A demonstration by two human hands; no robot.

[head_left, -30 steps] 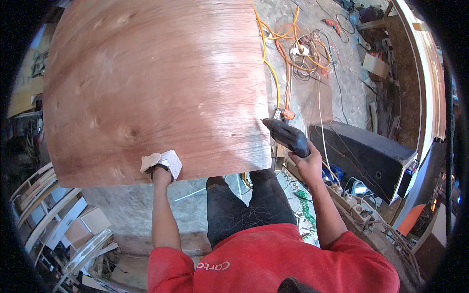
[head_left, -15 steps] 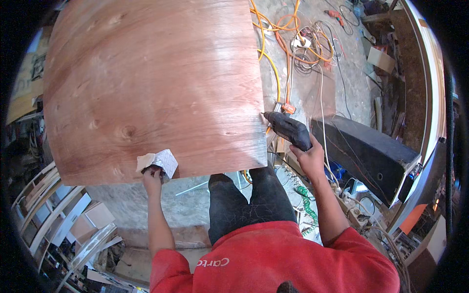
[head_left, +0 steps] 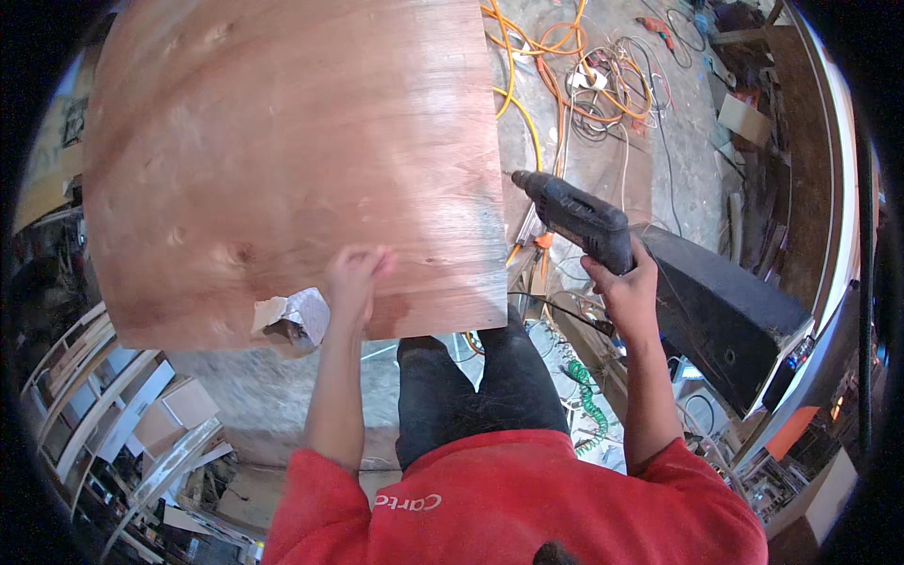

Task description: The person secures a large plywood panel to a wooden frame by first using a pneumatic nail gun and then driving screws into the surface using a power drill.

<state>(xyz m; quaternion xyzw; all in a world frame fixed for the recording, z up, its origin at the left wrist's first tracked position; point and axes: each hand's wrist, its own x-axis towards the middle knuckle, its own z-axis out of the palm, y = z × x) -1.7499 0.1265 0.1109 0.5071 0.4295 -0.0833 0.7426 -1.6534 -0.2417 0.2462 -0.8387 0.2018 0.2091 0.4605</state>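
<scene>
My right hand (head_left: 626,287) is wrapped round the handle of a black power drill (head_left: 579,217). The drill is off the right edge of a large reddish plywood panel (head_left: 311,169), its tip pointing up and left toward that edge. Over the panel's near part is my left hand (head_left: 353,282), blurred by motion. Its fingers look pinched together, and whatever they hold is too small or smeared to make out. Just left of that hand, an open crumpled white and silver packet (head_left: 301,317) lies on the panel near its front edge; its dark inside shows.
Orange and yellow cables (head_left: 556,47) tangle on the floor at the far right, near a red power tool (head_left: 656,31). A long black box (head_left: 730,315) stands right of the drill. A green coiled hose (head_left: 586,400) lies by my legs. Boards and cartons (head_left: 174,414) crowd the lower left.
My left hand has come out of the packet and moved right over the panel. My right hand has carried the drill slightly right, farther from the panel's edge.
</scene>
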